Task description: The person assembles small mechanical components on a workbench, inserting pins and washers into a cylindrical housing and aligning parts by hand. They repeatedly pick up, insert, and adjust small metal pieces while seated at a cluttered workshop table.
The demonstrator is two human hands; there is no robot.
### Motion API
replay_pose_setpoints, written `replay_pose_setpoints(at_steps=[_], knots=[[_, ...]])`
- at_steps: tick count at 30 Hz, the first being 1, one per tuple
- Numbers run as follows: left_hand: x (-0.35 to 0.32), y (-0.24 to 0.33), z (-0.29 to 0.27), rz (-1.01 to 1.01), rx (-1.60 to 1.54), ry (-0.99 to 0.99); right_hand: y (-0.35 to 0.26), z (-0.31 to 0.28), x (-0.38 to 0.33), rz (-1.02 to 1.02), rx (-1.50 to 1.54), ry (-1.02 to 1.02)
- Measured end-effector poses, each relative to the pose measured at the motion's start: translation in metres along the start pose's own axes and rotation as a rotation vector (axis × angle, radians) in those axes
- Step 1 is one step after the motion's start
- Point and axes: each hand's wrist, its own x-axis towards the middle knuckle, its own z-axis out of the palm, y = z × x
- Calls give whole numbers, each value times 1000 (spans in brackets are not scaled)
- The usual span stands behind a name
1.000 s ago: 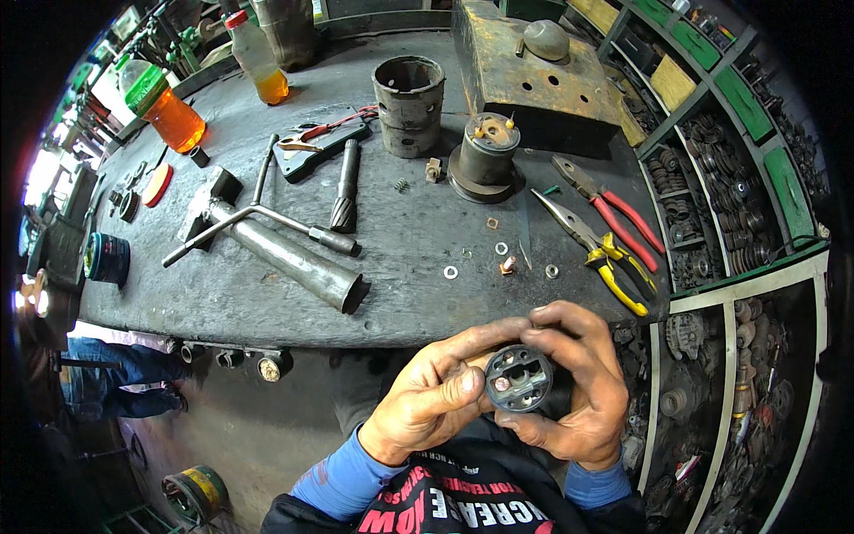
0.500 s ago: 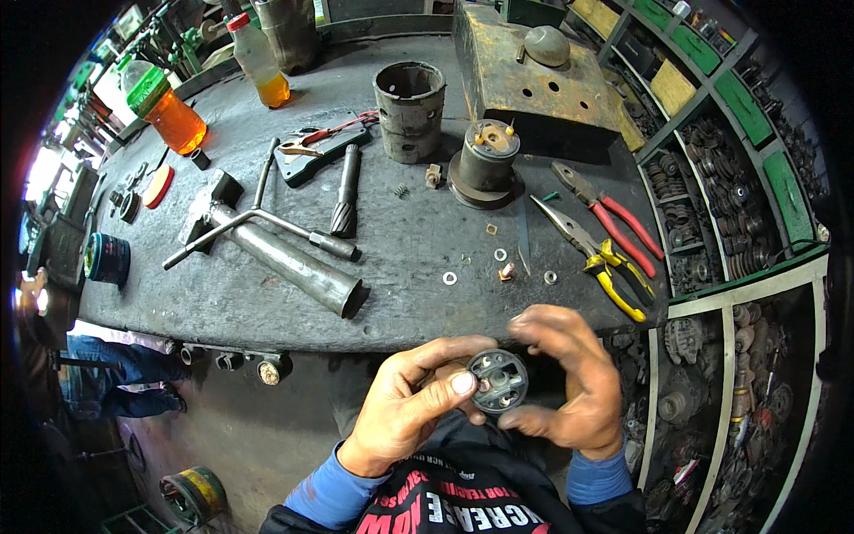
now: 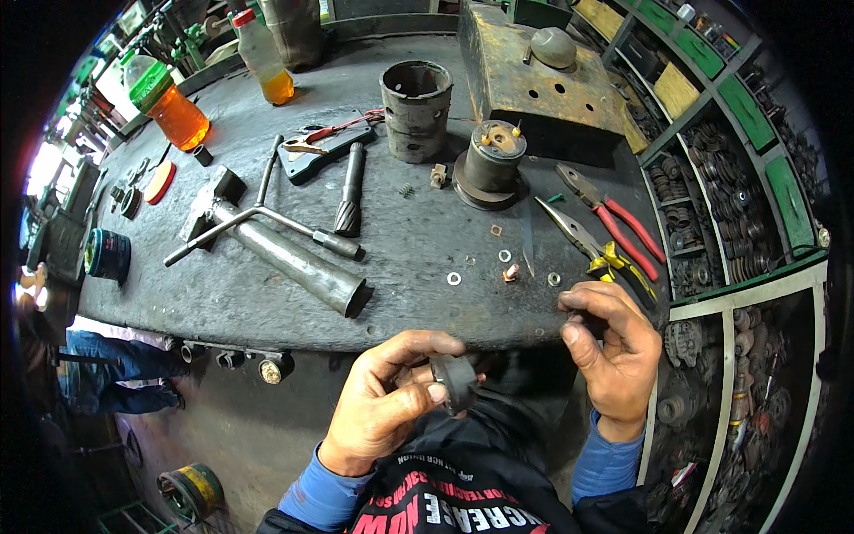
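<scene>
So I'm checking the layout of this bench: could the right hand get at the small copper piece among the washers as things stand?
Probably yes. The right hand is empty at the bench edge, the copper piece lies just beyond it, and only flat washers lie around it.

Even daylight, strong fisheye distortion.
Light enters from the bright, overexposed opening at the left edge. The bench [image 3: 267, 294] is evenly lit with soft, short shadows. The orange bottle [image 3: 173, 111] glows translucent. Straight edges bend toward the rim; corners are black. Centre focus is sharp; the shelves [image 3: 738, 222] are dimmer.
</scene>
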Motion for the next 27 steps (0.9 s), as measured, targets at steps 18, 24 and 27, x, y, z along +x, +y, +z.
replay_pose_setpoints(at_steps=[18, 24, 27], knots=[[-6, 14, -14, 38, -155, -131, 26, 6, 111, -259, -436, -490], [-6, 25, -15, 112, 337, -47, 23, 12, 122, -247, -438, -583], [-7, 34, -13, 67, 716, 45, 18, 14, 120, -262, -385, -535]])
